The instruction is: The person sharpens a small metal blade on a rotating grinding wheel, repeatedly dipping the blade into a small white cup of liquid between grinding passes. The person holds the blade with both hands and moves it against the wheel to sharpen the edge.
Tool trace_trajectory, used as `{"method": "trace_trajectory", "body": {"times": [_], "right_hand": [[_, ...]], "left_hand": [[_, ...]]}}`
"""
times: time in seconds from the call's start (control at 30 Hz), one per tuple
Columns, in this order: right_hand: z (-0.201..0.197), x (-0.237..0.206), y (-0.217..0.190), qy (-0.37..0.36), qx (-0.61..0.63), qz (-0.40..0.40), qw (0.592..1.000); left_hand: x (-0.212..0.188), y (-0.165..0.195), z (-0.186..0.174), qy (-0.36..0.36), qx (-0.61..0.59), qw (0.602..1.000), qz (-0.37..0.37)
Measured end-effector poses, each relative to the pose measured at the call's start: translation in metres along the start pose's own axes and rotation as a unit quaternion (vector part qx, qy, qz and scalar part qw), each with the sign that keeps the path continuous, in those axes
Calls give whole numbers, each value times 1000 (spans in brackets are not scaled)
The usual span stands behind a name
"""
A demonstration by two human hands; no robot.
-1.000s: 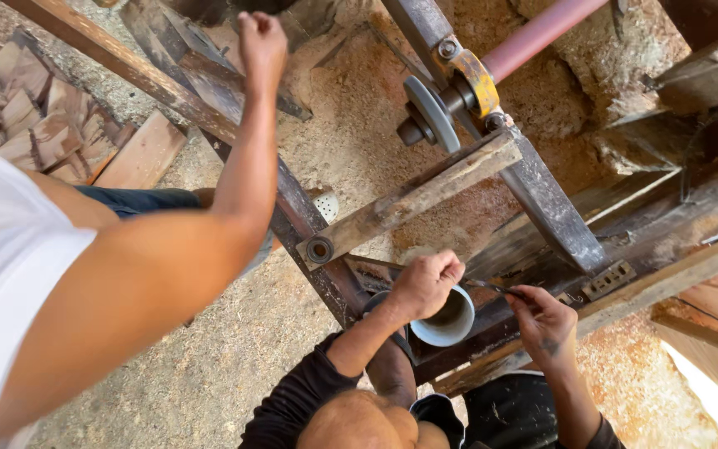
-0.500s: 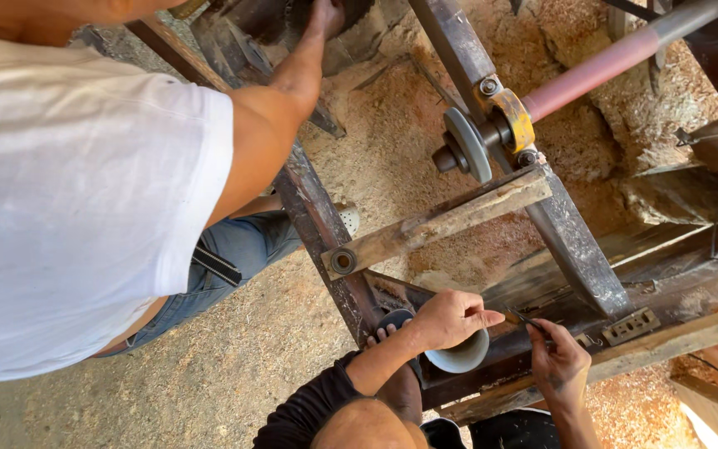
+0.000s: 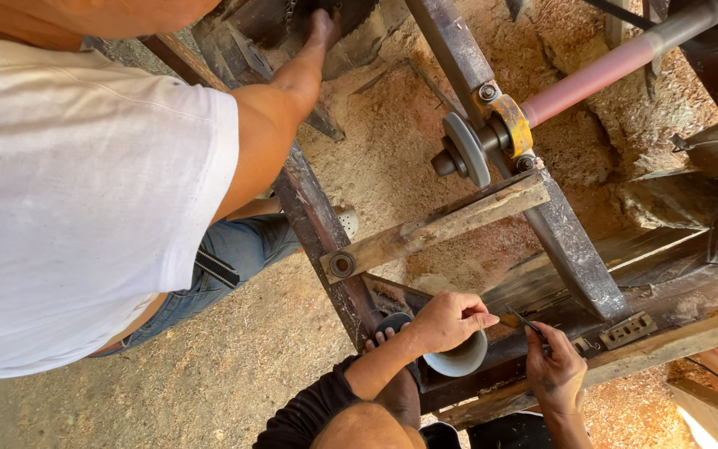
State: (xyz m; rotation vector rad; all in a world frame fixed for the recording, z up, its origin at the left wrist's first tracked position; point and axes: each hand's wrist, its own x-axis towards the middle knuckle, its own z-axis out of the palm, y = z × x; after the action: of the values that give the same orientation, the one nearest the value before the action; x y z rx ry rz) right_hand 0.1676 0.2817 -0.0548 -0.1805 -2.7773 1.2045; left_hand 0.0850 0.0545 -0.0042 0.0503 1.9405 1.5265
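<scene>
Up at the left, the person's left hand reaches over the rusty steel frame beam to a dark metal machine part at the top edge. Whether its fingers clamp it I cannot tell. It looks heavy, stiff and perhaps sharp-edged, best gripped by its solid body. Lower down, a co-worker's hand rests on a pale grey ring. Rightward, a grey disc sits on a pink shaft.
</scene>
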Motion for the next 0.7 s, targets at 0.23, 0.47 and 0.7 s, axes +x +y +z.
{"method": "trace_trajectory", "body": {"times": [0.23, 0.47, 0.7], "right_hand": [[-1, 1, -2, 10, 9, 9, 1000], [-2, -1, -6, 8, 2, 79, 997], [-5, 2, -12, -12, -2, 103, 995]], "left_hand": [[-3, 1, -2, 2, 7, 1000, -26], [-3, 3, -1, -8, 0, 1000, -28], [-3, 2, -2, 1, -1, 1000, -24]]}}
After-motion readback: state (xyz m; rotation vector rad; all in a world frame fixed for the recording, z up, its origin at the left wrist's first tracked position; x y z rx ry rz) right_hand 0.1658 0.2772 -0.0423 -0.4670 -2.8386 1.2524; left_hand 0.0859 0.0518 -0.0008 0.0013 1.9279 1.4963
